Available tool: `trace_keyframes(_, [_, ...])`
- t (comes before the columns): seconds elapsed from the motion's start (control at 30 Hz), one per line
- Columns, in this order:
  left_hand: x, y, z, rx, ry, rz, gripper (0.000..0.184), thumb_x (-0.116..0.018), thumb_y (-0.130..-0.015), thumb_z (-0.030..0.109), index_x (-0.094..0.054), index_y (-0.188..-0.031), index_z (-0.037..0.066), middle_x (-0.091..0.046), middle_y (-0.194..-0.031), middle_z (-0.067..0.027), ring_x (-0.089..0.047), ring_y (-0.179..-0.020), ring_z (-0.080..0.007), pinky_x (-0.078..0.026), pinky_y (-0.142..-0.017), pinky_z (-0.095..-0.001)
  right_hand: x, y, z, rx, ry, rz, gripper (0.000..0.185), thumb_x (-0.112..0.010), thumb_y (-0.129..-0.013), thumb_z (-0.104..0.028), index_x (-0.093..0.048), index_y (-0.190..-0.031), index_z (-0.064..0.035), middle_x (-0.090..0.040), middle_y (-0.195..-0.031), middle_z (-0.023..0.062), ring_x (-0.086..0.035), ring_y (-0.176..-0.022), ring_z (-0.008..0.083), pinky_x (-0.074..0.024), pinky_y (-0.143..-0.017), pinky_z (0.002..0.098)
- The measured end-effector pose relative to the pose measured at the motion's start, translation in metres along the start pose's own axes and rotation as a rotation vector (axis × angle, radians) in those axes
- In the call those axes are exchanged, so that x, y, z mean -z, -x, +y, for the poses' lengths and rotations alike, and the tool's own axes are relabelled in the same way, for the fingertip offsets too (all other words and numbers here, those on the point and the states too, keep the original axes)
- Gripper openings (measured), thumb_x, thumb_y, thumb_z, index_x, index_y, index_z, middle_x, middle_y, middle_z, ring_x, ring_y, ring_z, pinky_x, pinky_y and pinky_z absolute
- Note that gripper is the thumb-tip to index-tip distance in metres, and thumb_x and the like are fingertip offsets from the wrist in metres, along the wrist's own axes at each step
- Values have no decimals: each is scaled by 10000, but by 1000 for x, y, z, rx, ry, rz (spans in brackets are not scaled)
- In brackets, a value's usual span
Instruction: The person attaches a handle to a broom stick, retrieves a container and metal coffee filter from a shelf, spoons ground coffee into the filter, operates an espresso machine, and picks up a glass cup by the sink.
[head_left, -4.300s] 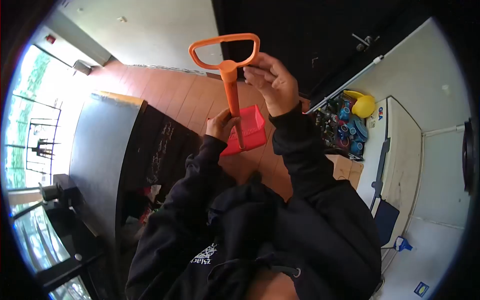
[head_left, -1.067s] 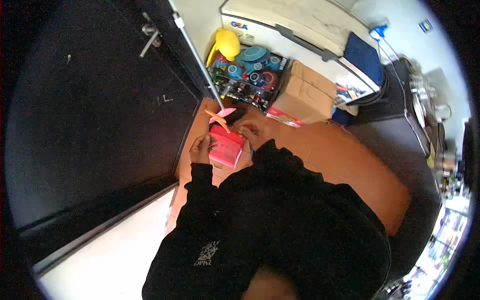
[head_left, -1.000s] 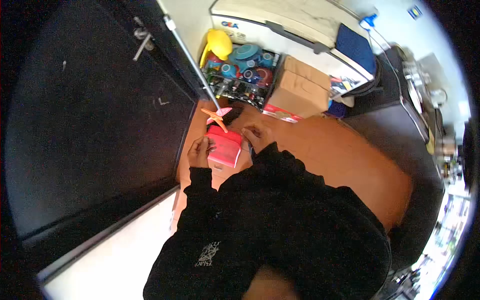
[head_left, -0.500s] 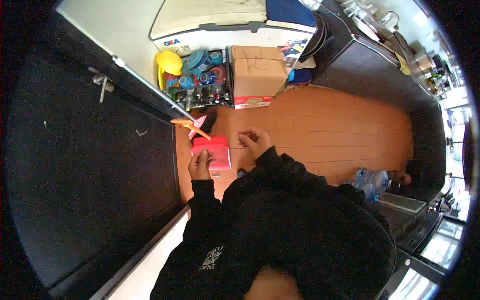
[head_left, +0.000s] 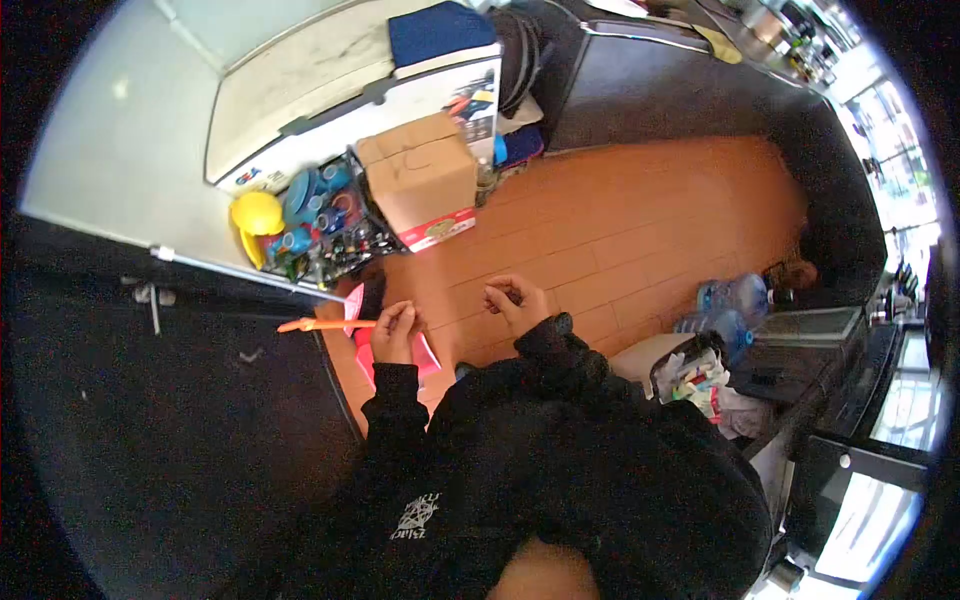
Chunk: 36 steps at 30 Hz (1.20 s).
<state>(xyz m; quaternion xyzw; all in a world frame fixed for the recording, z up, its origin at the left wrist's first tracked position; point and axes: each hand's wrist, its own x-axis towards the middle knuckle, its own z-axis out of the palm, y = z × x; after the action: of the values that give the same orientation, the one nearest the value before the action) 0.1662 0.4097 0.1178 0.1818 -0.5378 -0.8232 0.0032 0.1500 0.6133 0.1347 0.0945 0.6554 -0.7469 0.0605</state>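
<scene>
My left hand [head_left: 393, 335] is closed, thumb and fingers pinched together; anything between them is too small to make out. Behind and below it lies a pink dustpan [head_left: 430, 357] on the floor, partly covered by the hand. An orange handle [head_left: 325, 324] runs leftward from behind the fingers, and I cannot tell that they touch it. Beside the handle stands a pink broom head [head_left: 354, 303] on a metal pole [head_left: 245, 272]. To the right, my right hand [head_left: 517, 303] hovers over the floor with curled fingers, their contents hidden.
A cardboard box [head_left: 418, 180] stands beside a black crate [head_left: 380, 245] of blue dishes, with a white chest [head_left: 300, 100] behind. Water jugs [head_left: 725, 315] and a bin of rubbish [head_left: 690, 380] are at right. A dark door [head_left: 180, 420] borders the left.
The view has turned, so the box and crate appear further left and tilted, and the rubbish bin shows at right. The left hand now overlaps the end of the orange handle.
</scene>
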Motion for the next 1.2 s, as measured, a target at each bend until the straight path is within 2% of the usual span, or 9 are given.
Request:
trace_keyframes(0.17, [-84,-20,-18,43,-5,-202,148,-589,-812,51,-562,-945,-11,-609,-812,-81,-601,-740,-154,-510,-698,-279,72,-13,-11,34,-30,163,144,-577,-833,-74,-566,-924,37,-608,-755,77,-596,-683,130,-498,-626,247])
trace_keyframes(0.2, [-102,-22,-20,29,10,-256,157,-592,-808,45,-564,-954,-9,-598,-834,-86,-592,-750,-177,-502,-696,-298,85,-18,-15,62,-25,193,143,-575,-833,-70,-566,-920,42,-608,-756,80,-597,-684,133,-499,-626,250])
trace_keyframes(0.4, [-210,-35,-41,119,-68,-321,171,-606,-805,68,-569,-948,-17,-596,-813,-83,-584,-727,-169,-494,-693,-287,167,-44,-43,132,-150,274,130,-581,-832,-89,-568,-883,30,-612,-735,68,-589,-672,115,-490,-615,238])
trace_keyframes(0.57, [-286,-49,-66,198,-119,-402,134,-589,-831,110,-585,-919,8,-587,-773,-59,-573,-698,-155,-489,-669,-276,239,-56,-59,159,-84,405,162,-572,-843,-123,-574,-844,40,-606,-710,67,-588,-667,121,-485,-608,246])
trace_keyframes(0.83, [-374,-53,-95,301,-129,-582,166,-597,-828,112,-586,-945,-5,-597,-775,-60,-575,-692,-154,-491,-676,-281,307,-38,-68,99,-208,627,185,-559,-857,-131,-585,-890,49,-613,-734,82,-580,-667,137,-477,-618,244])
trace_keyframes(0.9, [-394,-54,-106,289,-170,-646,149,-604,-819,86,-596,-932,-10,-619,-808,-77,-585,-706,-134,-483,-658,-246,320,-35,-57,124,-173,718,164,-552,-850,-107,-600,-907,39,-627,-749,69,-587,-661,109,-477,-602,234])
trace_keyframes(1.0, [-428,-56,-117,330,-207,-731,158,-612,-814,102,-586,-924,-8,-606,-788,-69,-574,-702,-135,-476,-668,-257,344,-35,-50,126,-153,773,188,-560,-855,-125,-573,-909,55,-613,-736,93,-588,-673,137,-491,-633,257])
trace_keyframes(1.2, [-504,-87,-141,409,-253,-866,163,-598,-829,148,-583,-906,5,-596,-771,-63,-562,-696,-134,-463,-668,-266,391,-63,-65,153,-257,948,188,-587,-842,-144,-568,-861,42,-612,-716,83,-595,-647,140,-494,-615,257])
